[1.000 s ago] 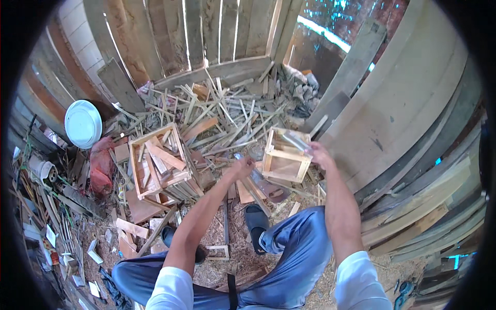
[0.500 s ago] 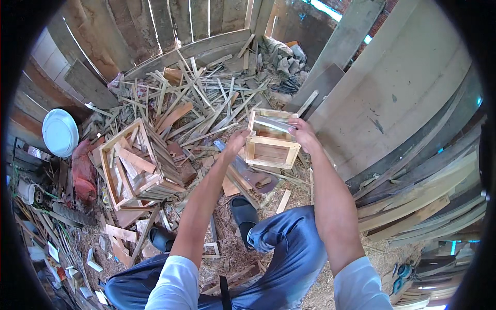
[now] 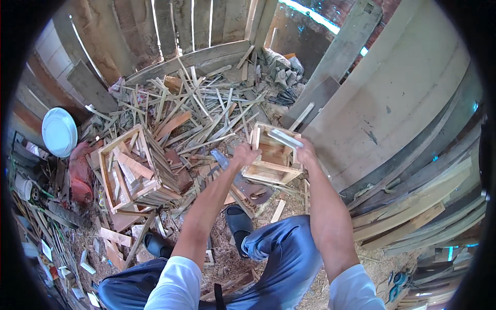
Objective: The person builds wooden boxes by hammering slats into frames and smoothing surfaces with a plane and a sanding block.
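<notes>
A small open wooden box frame (image 3: 271, 179) of pale boards is tilted in front of me, beyond my feet. My left hand (image 3: 246, 155) is closed on the left side of this box frame. On its right side, my right hand (image 3: 306, 151) has its fingers round one end of a short whitish strip (image 3: 282, 138). The strip slants across the box's open top, and its exact material is hard to tell. Whether the right fingers also touch the box rim is hidden.
A larger wooden crate (image 3: 114, 205) holding offcuts stands to the left. Beyond lies a heap of thin wood strips (image 3: 206, 106). A handsaw (image 3: 248, 186) lies under the box. A big panel (image 3: 387, 98) leans at right, above stacked boards (image 3: 413, 219). A white basin (image 3: 60, 133) stands far left.
The box frame has tipped and shifted slightly right. The whitish strip has turned, its right end now lower in my right hand. My left hand has moved a little right and lower.
</notes>
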